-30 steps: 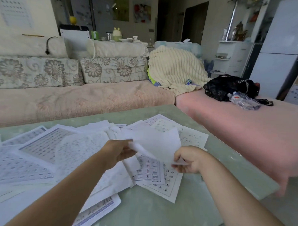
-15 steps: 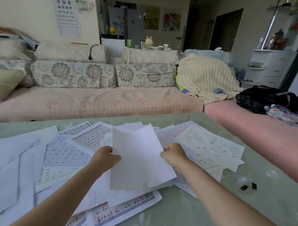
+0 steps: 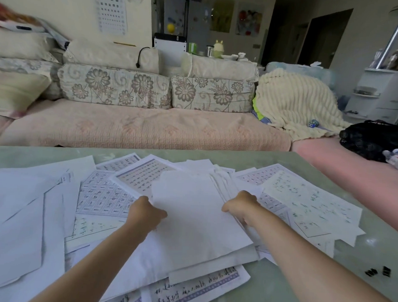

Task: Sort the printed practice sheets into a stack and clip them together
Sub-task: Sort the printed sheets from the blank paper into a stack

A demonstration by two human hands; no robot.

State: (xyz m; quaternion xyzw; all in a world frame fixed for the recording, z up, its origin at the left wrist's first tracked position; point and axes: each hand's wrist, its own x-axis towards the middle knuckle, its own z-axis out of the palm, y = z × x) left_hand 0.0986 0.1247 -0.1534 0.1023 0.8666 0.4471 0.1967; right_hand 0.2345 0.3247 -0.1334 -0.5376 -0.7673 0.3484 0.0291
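One wide-angle camera, worn on the head, looked forward and down from close behind the left hand (image 3: 146,213) and right hand (image 3: 242,204), which gripped the sheets (image 3: 195,218) at mid-frame. Past the hands it took in the table (image 3: 261,157) and the sofa (image 3: 149,128).

Beyond green counter (image 3: 279,289): pink sofa (image 3: 149,126) with floral cushions (image 3: 114,87), cream blanket (image 3: 294,102) and black bag (image 3: 370,138) at right, eye chart (image 3: 110,10) on wall.
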